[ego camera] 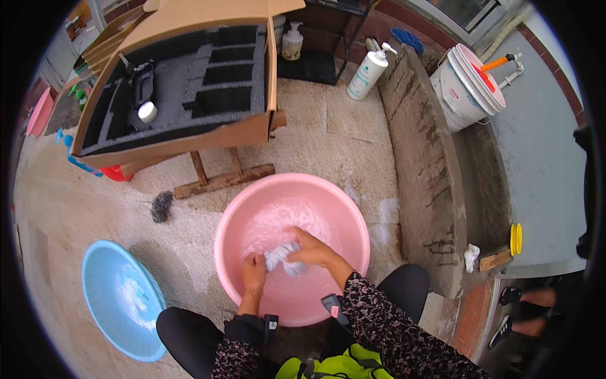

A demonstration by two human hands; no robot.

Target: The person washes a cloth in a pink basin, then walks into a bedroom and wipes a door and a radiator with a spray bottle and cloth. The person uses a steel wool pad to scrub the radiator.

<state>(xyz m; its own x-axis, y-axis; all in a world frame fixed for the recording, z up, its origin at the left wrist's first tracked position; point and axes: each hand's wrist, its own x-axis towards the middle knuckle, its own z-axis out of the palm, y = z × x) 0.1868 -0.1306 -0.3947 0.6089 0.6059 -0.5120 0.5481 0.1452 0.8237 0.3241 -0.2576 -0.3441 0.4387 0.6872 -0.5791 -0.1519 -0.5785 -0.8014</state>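
A pink plastic basin [227,222] of water stands on the floor between my knees. Over the water, a wet, bunched white cloth [289,268] stretches between my two hands. My left hand [254,272] is closed around the cloth's left end. On the other side my right hand [310,248] grips it between thumb and palm, with the index finger extended toward the left. Ripples run across the water just beyond the hands.
Left of me stands a blue basin [90,284] with white powder inside. A steel-wool scourer [162,207] lies near a wooden stand [225,180] under a foam-lined cardboard box [203,137]. Rightward rise a concrete trough wall [421,166], a white pump bottle [367,76] and a bucket [454,94]. Another person's feet [506,312] show.
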